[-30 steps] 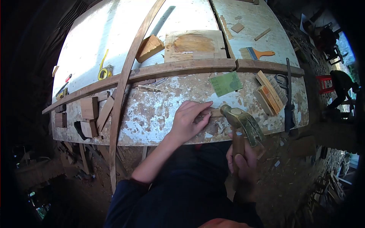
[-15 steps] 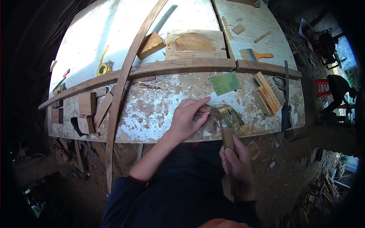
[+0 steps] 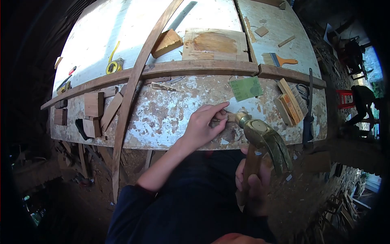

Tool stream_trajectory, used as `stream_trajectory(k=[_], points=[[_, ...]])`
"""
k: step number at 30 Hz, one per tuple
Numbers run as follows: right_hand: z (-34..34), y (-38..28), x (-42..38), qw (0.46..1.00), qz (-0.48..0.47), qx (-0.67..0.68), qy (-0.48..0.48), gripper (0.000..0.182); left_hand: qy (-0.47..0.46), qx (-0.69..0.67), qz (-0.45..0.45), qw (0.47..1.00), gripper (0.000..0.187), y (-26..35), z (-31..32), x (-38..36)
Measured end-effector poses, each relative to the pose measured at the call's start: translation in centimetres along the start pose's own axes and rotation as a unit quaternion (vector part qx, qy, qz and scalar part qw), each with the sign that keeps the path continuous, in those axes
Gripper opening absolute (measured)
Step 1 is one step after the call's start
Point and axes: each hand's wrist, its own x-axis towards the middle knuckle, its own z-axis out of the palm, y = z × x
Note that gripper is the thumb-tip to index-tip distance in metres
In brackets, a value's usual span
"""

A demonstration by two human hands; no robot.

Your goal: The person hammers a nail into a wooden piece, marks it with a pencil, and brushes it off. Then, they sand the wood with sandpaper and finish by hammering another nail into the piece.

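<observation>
My left hand (image 3: pixel 203 125) rests near the front edge of the worn workbench (image 3: pixel 162 118), its fingers pinched on a small wooden piece (image 3: pixel 231 117) that shows at the fingertips. Wrapped round the wooden handle of a claw hammer (image 3: pixel 260 132) is my right hand (image 3: pixel 252 177). The hammer is raised toward the camera, with its round face just right of the small piece and its claw pointing down to the right. Whether the face touches anything cannot be made out. A green sandpaper sheet (image 3: pixel 246 88) lies beyond the fingers.
Long wooden strips (image 3: pixel 195 67) cross the bench. Wood blocks (image 3: pixel 94 104) and a tape measure (image 3: pixel 114 66) lie left; a paintbrush (image 3: pixel 280 60), stacked wood pieces (image 3: pixel 291 105) and a dark long tool (image 3: pixel 309 110) lie right. A person (image 3: pixel 361 101) is at the far right.
The hammer has risen toward the camera and turned, its head now larger in view and further right. My left hand keeps its pinch; the view has shifted slightly.
</observation>
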Motion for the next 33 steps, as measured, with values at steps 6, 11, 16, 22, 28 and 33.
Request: stream_trajectory(k=[6, 11, 16, 22, 28, 33], points=[[0.4, -1.2, 1.4, 0.988, 0.145, -0.049, 0.036, 0.068, -0.005, -0.018, -0.031, 0.999, 0.065, 0.0, 0.2, -0.2], [0.6, 0.3, -0.7, 1.000, 0.004, -0.020, 0.000, 0.050, -0.008, -0.015, -0.030, 0.999, 0.067, 0.2, 0.0, -0.1], [0.1, -0.7, 1.3, 0.992, 0.118, -0.020, 0.042, 0.053, -0.005, -0.032, -0.037, 0.999, 0.066, 0.1, 0.1, 0.0], [0.2, 0.4, 0.5, 1.000, 0.012, -0.023, 0.007, 0.063, -0.008, -0.035, -0.043, 0.998, 0.066, 0.0, 0.2, -0.1], [1.0, -0.1, 0.3, 0.998, 0.017, -0.032, 0.051, 0.062, -0.018, -0.035, -0.061, 0.997, 0.065, -0.1, 0.1, -0.2], [0.8, -0.4, 1.8, 0.991, 0.101, -0.052, 0.076, 0.077, -0.027, -0.030, -0.065, 0.997, 0.064, 0.5, -0.3, 0.3]])
